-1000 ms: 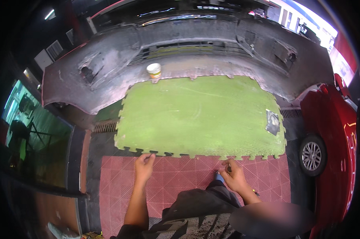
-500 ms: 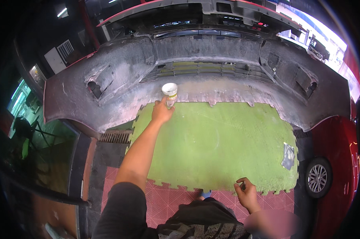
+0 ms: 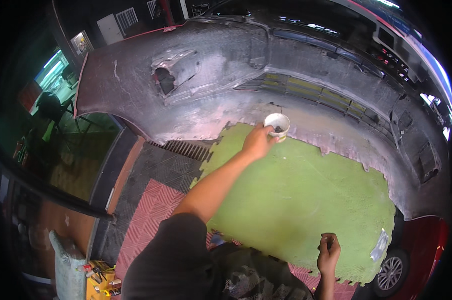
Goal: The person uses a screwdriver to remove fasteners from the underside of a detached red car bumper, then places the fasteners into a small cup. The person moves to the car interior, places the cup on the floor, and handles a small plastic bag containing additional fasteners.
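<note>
My left hand (image 3: 257,145) reaches over the far part of a green foam mat (image 3: 296,200), its fingers closed around a small white cup (image 3: 278,121). The cup is tilted enough to show dark bits inside. Just behind it runs the lower edge of a large grey car bumper (image 3: 206,115), scuffed with pale pinkish and tan patches. Close to my body, by the mat's near edge, my right hand (image 3: 329,254) is held with curled fingers pressed together. Whatever may be between them is too small to make out.
A grey sheet (image 3: 379,245) lies at the mat's right edge. Further right stands a red car with a silver wheel (image 3: 391,272). At the lower left are a yellow box (image 3: 98,280) with bottles and a pale padded seat (image 3: 68,262). Red floor tiles (image 3: 148,215) show below.
My view has turned to the left, so the bumper and mat appear slanted. My left hand has gripped the cup, which now tips toward me. My right hand stays near my body, fingers curled.
</note>
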{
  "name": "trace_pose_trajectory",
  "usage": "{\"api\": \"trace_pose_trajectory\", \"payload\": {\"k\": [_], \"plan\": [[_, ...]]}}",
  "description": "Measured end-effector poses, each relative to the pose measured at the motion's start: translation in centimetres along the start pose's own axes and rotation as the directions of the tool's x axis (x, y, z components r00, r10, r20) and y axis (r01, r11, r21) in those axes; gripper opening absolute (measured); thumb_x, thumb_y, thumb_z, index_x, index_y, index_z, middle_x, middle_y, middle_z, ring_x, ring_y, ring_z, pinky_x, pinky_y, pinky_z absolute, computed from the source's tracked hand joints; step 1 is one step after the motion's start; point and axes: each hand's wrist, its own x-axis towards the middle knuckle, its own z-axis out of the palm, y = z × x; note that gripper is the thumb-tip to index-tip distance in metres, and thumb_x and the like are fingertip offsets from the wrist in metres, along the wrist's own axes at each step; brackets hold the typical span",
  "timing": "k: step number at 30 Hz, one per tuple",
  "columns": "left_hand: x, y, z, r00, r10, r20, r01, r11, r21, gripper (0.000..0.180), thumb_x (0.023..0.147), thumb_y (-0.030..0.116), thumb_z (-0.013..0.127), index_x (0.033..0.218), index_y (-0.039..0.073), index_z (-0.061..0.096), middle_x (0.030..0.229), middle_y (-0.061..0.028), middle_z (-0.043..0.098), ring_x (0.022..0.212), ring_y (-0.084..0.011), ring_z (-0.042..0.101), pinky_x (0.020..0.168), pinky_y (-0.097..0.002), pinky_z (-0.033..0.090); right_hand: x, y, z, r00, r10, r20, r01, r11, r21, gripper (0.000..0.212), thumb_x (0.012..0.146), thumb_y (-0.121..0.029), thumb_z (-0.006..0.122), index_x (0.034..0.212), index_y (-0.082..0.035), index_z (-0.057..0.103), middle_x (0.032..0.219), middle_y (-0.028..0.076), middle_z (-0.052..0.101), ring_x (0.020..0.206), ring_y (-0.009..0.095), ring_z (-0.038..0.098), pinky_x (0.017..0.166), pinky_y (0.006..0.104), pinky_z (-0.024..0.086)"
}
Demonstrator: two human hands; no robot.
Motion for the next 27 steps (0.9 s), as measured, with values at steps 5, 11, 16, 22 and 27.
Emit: {"api": "trace_pose_trajectory", "payload": {"k": [5,11,16,22,27], "plan": [[-9.4,0.3,-6.0,0.972,0.177,0.156,-0.173,0.984,-0.04,0.024,0.089,0.022,0.083,0.107,0.01,0.074,0.135,-0.0199,0.064,0.119,-0.0412,0.065,0.099,-0.0491,0.054,-0.8,-5.9,8.6,0.994,-0.105,-0.01,0.105,0.994,0.025,0.016,0.102,-0.003,0.065,0.116,0.003,0.069,0.076,-0.001,0.056,0.069,0.007,0.047,0.06,0.0265,0.039],[-17.9,-1.4,-12.7,0.891,0.435,0.126,-0.416,0.896,-0.155,0.028,0.074,0.006,0.088,0.099,0.009,0.076,0.152,-0.0195,0.057,0.13,-0.0402,0.063,0.106,-0.0462,0.054,-3.5,-12.0,19.3,0.991,-0.133,-0.003,0.133,0.981,0.142,0.046,0.093,-0.006,0.082,0.135,-0.002,0.063,0.09,-0.001,0.06,0.067,0.004,0.047,0.06,0.0229,0.042],[-19.7,-1.2,-15.2,0.809,0.569,0.149,-0.534,0.817,-0.22,0.028,0.07,0.001,0.087,0.095,0.009,0.077,0.153,-0.0184,0.057,0.131,-0.0389,0.063,0.105,-0.0457,0.055,-7.8,-14.9,21.7,0.98,-0.155,-0.123,0.165,0.983,0.075,0.059,0.09,-0.012,0.086,0.142,-0.004,0.059,0.107,0.006,0.071,0.059,0.006,0.052,0.054,0.0258,0.046],[-21.2,-0.1,-14.6,0.758,0.619,0.205,-0.544,0.774,-0.324,0.029,0.069,-0.007,0.086,0.093,0.008,0.078,0.152,-0.021,0.058,0.137,-0.0379,0.062,0.11,-0.0424,0.053,-13.0,-15.3,21.0,0.956,-0.144,-0.256,0.134,0.989,-0.058,0.057,0.091,-0.011,0.084,0.142,-0.005,0.059,0.107,0.008,0.072,0.058,0.01,0.056,0.054,0.0284,0.049],[-22.3,2.1,-13.3,0.697,0.683,0.218,-0.568,0.712,-0.414,0.029,0.07,-0.007,0.086,0.094,0.008,0.078,0.152,-0.0213,0.058,0.137,-0.0382,0.062,0.112,-0.0425,0.052,-16.4,-14.5,19.5,0.917,-0.105,-0.386,0.079,0.993,-0.083,0.053,0.091,-0.011,0.083,0.14,-0.006,0.062,0.106,0.008,0.073,0.06,0.011,0.057,0.056,0.029,0.05]]}}
